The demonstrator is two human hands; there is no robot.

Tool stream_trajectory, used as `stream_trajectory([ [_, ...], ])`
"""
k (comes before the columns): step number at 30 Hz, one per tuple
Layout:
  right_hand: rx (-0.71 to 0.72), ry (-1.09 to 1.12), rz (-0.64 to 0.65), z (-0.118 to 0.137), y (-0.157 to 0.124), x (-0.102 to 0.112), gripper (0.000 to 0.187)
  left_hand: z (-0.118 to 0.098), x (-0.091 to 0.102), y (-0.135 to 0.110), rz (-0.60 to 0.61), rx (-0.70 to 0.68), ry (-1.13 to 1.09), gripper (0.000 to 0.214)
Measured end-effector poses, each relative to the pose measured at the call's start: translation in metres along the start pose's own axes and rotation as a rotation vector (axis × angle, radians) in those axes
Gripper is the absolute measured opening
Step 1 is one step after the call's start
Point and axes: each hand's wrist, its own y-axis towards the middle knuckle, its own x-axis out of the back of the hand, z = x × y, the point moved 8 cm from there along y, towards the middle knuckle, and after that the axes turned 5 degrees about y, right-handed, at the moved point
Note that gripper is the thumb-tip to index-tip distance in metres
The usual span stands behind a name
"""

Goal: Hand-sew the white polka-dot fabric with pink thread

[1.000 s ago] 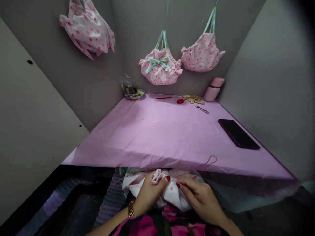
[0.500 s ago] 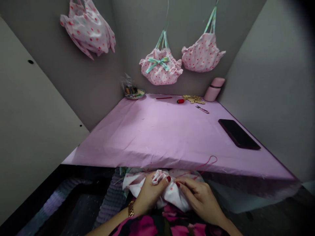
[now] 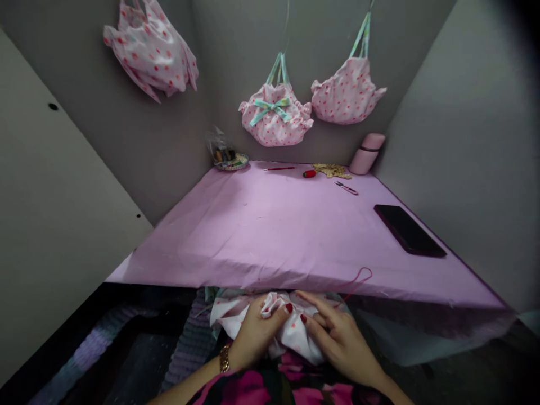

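In my lap, at the table's front edge, lies a bunched white cloth [image 3: 297, 337] with pinkish-red dots. My left hand [image 3: 256, 333] is closed on a gathered fold of it, thumb on top. Just to the right, my right hand [image 3: 333, 332] is at the cloth with its index finger stretched forward and its thumb apart; the other fingers curl under. No needle can be made out between its fingers. A red thread [image 3: 360, 275] loops over the table edge near my right hand.
On the pink-covered table [image 3: 261, 225] lie a phone [image 3: 409, 229], thread snips [image 3: 346, 188], a red thread spool [image 3: 309, 174], a red pencil [image 3: 279, 168] and a beige braided heap [image 3: 332, 170]. A pink flask [image 3: 368, 153] stands behind. Dotted fabric pieces [image 3: 276, 132] hang above.
My right hand's index finger and thumb have moved apart, the index finger stretching forward. My left hand and the cloth have stayed in place.
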Motion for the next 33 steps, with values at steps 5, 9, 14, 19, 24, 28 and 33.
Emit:
stream_trajectory([
  [5, -0.012, 0.054, 0.0, -0.0003, -0.001, -0.0002, 0.032, -0.0006, 0.0, 0.0008, 0.02, -0.026, 0.037, 0.03],
  [9, -0.002, 0.089, -0.04, 0.0018, -0.0018, 0.0031, 0.03, -0.0029, 0.0007, 0.0001, 0.013, -0.03, 0.054, 0.029],
  [14, 0.008, 0.105, -0.041, 0.002, -0.0012, 0.0037, 0.03, -0.0022, 0.0006, -0.0002, 0.004, -0.021, 0.039, 0.027],
  [19, -0.002, 0.086, -0.051, 0.0002, -0.0015, 0.0034, 0.03, -0.0018, 0.0033, 0.0, -0.026, -0.034, 0.066, 0.022],
  [24, -0.017, 0.034, -0.036, -0.0022, -0.0016, 0.001, 0.032, -0.0021, 0.0043, 0.0, -0.034, -0.037, 0.083, 0.021],
  [28, -0.02, 0.039, -0.044, -0.0037, -0.0016, 0.0006, 0.032, -0.0041, 0.0048, -0.0003, -0.034, -0.05, 0.128, 0.021],
  [33, -0.037, 0.054, -0.034, -0.0064, -0.0017, -0.0018, 0.031, -0.006, 0.0025, -0.0002, 0.0, -0.063, 0.176, 0.021],
])
